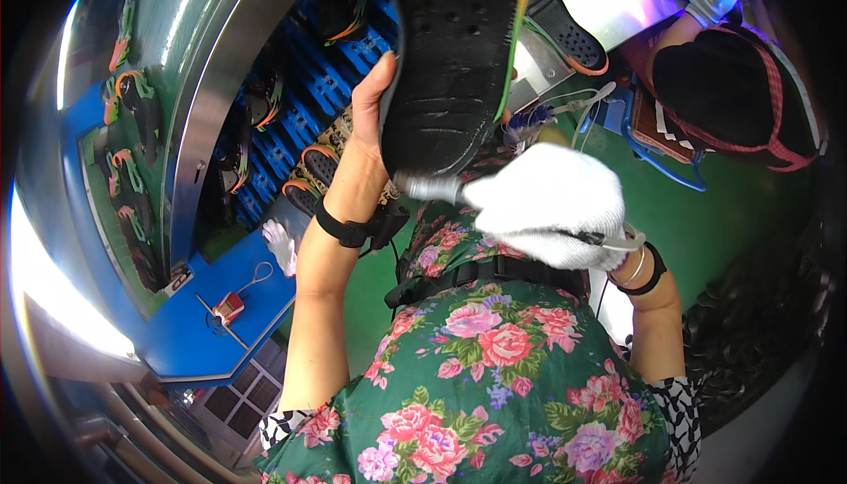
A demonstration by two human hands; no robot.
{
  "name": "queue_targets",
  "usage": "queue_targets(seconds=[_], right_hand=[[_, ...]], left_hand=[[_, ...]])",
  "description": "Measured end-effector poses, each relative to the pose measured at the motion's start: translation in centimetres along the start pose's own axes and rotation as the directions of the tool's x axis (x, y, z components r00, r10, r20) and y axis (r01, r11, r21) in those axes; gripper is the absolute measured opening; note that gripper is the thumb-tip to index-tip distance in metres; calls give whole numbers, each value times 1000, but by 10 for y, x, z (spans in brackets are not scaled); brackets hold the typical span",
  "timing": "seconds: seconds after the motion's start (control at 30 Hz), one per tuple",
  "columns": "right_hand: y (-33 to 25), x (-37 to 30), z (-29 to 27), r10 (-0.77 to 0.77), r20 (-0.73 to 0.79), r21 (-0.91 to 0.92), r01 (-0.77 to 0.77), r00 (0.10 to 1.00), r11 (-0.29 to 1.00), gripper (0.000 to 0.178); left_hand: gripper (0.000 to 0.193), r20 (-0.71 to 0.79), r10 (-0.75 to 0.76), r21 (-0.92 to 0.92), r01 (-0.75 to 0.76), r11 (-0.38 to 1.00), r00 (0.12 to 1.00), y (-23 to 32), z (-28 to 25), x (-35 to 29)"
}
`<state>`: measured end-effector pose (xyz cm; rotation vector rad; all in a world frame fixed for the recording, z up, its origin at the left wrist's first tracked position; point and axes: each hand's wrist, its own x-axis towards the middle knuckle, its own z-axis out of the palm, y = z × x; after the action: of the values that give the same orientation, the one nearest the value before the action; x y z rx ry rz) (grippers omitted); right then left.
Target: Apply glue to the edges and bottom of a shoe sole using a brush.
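A long black shoe sole (445, 69) with an orange and green edge is raised in front of me, its heel end toward my body. My left hand (372, 105) is bare and grips its left side, thumb along the edge; the other fingers are hidden behind. My right hand (556, 206), in a white knitted glove, is closed round a small brush (432, 187). Its dark bristles are blurred and meet the lower rim of the sole, or lie very close to it.
A blue conveyor (296, 118) carries black shoe parts on the left. Below it, a blue table (221, 316) bears a white glove (281, 246) and a small red box (228, 307). Another sole (569, 34) lies on a metal surface ahead right, near a co-worker in a dark cap (719, 87).
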<state>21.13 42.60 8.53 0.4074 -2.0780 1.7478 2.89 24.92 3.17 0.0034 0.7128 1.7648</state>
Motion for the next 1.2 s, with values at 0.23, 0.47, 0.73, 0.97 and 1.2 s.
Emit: queue_targets(seconds=[0.23, 0.47, 0.73, 0.97, 1.2], right_hand=[[-9, -14, 2, -43, 179, -240, 86, 983, 967, 32], [-1, -14, 0, -65, 163, -237, 103, 984, 966, 29], [-1, -7, -1, 50, 56, 46, -53, 997, 998, 21], [10, 8, -35, 37, -162, -283, -82, 986, 956, 16], [23, 24, -41, -194, -47, -723, 100, 980, 683, 27]], left_hand=[[49, -156, -108, -78, 97, 992, 982, 14, 19, 4], [41, -62, -230, -144, 219, 965, 971, 18, 19, -2], [43, -194, -135, -134, 110, 985, 972, 9, 11, 2], [64, -5, -215, -510, 183, 841, 977, -27, 19, -5], [73, 68, -248, -437, 252, 864, 966, -44, 23, -17]])
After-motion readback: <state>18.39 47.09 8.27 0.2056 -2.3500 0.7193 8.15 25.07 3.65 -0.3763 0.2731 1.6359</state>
